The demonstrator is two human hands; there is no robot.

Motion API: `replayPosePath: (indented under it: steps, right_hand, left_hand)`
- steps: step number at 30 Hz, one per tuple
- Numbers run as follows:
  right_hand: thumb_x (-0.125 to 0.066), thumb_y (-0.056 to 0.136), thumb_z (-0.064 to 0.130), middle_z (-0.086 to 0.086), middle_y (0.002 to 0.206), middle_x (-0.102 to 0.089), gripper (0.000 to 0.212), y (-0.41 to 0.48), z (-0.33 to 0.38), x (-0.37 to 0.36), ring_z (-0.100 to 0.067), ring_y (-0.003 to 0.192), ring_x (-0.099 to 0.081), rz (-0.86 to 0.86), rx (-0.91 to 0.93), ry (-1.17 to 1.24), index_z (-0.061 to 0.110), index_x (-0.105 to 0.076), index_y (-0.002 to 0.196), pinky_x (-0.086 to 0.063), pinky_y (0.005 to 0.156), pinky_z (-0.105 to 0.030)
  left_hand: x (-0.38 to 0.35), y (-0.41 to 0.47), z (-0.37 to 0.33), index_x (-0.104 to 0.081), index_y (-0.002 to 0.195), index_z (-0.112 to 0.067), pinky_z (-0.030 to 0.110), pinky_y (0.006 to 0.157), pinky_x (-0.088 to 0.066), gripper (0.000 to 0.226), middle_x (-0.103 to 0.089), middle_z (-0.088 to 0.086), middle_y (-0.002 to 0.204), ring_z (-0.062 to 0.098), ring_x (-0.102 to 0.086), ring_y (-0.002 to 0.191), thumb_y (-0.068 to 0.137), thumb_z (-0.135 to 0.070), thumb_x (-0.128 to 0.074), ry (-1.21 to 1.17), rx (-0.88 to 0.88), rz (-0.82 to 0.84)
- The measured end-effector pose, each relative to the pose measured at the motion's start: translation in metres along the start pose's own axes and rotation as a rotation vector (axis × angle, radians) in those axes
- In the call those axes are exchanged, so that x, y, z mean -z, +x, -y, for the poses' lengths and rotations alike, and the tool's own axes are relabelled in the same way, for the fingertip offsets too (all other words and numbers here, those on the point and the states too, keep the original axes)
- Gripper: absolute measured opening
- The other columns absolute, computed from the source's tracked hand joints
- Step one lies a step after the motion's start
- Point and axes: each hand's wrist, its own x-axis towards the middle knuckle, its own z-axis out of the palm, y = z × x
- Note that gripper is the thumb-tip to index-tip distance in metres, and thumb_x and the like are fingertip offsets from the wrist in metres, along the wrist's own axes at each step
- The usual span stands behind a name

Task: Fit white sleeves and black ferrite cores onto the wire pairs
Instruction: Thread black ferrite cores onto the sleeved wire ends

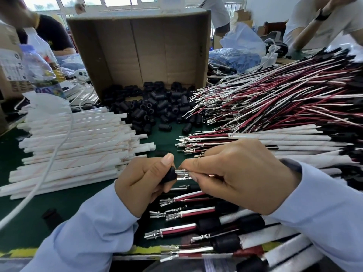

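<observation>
Fingers [167, 160] of left hand [145, 183] pinch black ferrite core [169, 174]; right hand [235, 177] pinches wire pair [183, 173], terminals at core's mouth, well in front of cardboard box [137, 46]. Core not yet threaded. Several finished pairs [225, 226] lie further from box. Bare wires heap [275, 95] right of box, white sleeves [74, 142] left: most work remains.

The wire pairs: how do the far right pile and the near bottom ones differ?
The far pile shows bare red and white wire; the near pairs carry black cores and white sleeves. The far pile lies heaped and crossing; the near pairs lie side by side. Both end in metal terminals pointing left.
</observation>
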Motion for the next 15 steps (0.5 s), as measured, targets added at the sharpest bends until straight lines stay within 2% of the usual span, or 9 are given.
replayPosePath:
  steps: [3,5,7,10,12,15]
  right_hand:
    - [-0.033,0.091,0.038,0.004,0.062,-0.063,0.038,0.0002,0.0017,-0.0027,-0.018,0.056,-0.059,0.046,-0.015,-0.113,0.03,-0.07,0.098,-0.04,0.045,-0.027]
    - [-0.027,0.092,0.041,0.004,0.07,-0.065,0.042,0.0008,0.0,-0.0019,-0.018,0.063,-0.059,0.071,-0.012,-0.076,0.03,-0.066,0.104,-0.042,0.05,-0.03]
    - [-0.025,0.093,0.043,0.002,0.073,-0.065,0.043,0.0014,-0.0018,0.0007,-0.016,0.066,-0.057,0.104,-0.006,-0.028,0.029,-0.064,0.105,-0.044,0.057,-0.034]
    - [-0.029,0.094,0.041,0.002,0.07,-0.063,0.04,0.0019,-0.0018,0.0031,-0.016,0.064,-0.056,0.104,0.014,0.022,0.027,-0.065,0.102,-0.043,0.058,-0.034]
    - [-0.029,0.094,0.041,0.003,0.07,-0.063,0.04,0.0013,-0.0008,0.0037,-0.016,0.064,-0.056,0.102,0.016,0.014,0.027,-0.065,0.101,-0.043,0.057,-0.034]
    - [-0.028,0.097,0.041,0.003,0.069,-0.059,0.034,0.0002,0.0008,0.0012,-0.015,0.063,-0.052,0.127,0.029,-0.028,0.027,-0.059,0.095,-0.036,0.055,-0.032]
  left_hand:
    - [0.0002,0.0009,0.0017,-0.051,0.053,-0.023,0.014,0.047,-0.032,0.056,-0.036,-0.009,0.04,0.004,-0.034,0.038,0.098,-0.049,-0.032,0.121,-0.059,-0.006]
    - [-0.0003,0.0007,0.0011,-0.05,0.053,-0.023,0.012,0.049,-0.033,0.055,-0.04,-0.01,0.042,0.003,-0.037,0.039,0.1,-0.047,-0.031,0.174,-0.093,-0.033]
    - [-0.0014,0.0005,0.0013,-0.051,0.053,-0.019,0.012,0.046,-0.032,0.056,-0.036,-0.005,0.041,0.003,-0.035,0.038,0.097,-0.05,-0.034,0.108,-0.079,-0.043]
    - [-0.0025,0.0016,-0.0009,-0.05,0.058,-0.003,0.013,0.04,-0.03,0.06,-0.028,0.018,0.046,0.01,-0.03,0.036,0.087,-0.055,-0.043,-0.148,0.049,-0.052]
    - [-0.0028,0.0013,-0.0011,-0.05,0.058,-0.002,0.014,0.039,-0.029,0.061,-0.028,0.023,0.048,0.013,-0.03,0.036,0.085,-0.056,-0.043,-0.139,0.076,-0.041]
    - [-0.0027,0.0002,-0.001,-0.051,0.053,-0.016,0.014,0.044,-0.033,0.056,-0.037,0.002,0.042,0.007,-0.035,0.037,0.093,-0.053,-0.038,0.086,-0.03,0.008]
